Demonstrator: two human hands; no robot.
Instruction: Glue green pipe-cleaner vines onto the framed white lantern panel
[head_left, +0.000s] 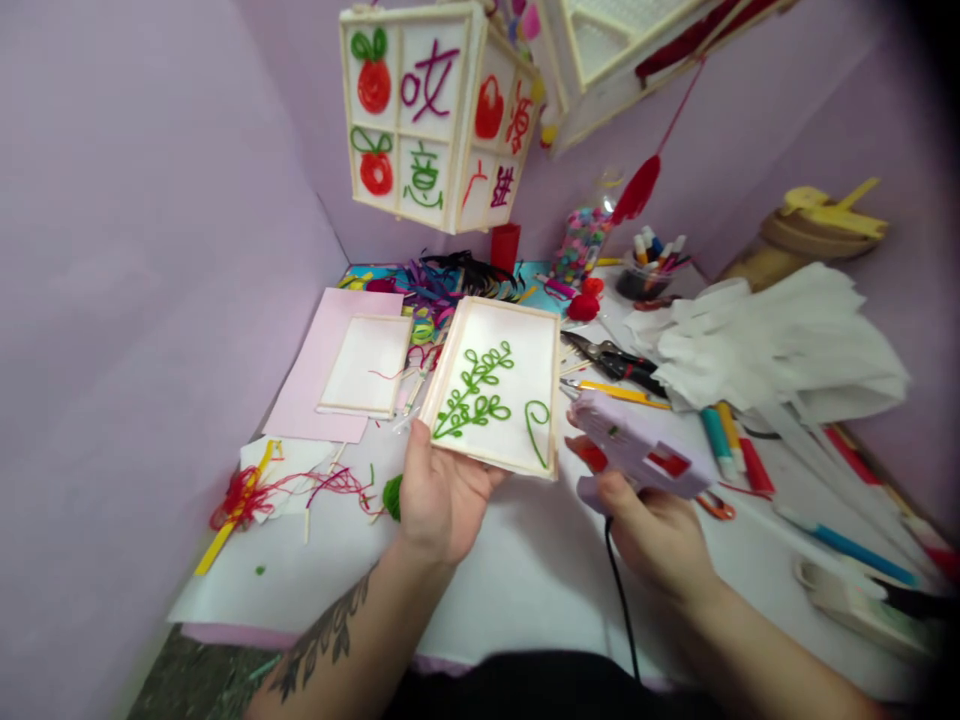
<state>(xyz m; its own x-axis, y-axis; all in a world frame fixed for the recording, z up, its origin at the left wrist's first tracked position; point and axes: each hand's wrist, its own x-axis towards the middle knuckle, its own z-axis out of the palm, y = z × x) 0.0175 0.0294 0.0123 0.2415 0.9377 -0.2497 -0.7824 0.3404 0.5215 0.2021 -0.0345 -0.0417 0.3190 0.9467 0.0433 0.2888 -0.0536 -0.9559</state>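
My left hand (448,500) grips the lower left edge of a wood-framed white panel (487,335), tilted up above the table. Green yarn (476,390) forms a leafy branch on its face, with one looped strand at the lower right. In my right hand (652,535) is a lilac glue gun (645,445), its nozzle pointing toward the panel but apart from it. A black cord hangs down from the gun. Behind my left hand lies a ball of green yarn (393,496), partly covered by the hand.
Another framed panel (366,365) lies on pink card at left, near tangled red yarn (244,500). Pliers (611,358), markers (754,465) and white fabric (780,340) lie at right. A decorated lantern (409,120) hangs above; a power strip (862,610) sits at lower right.
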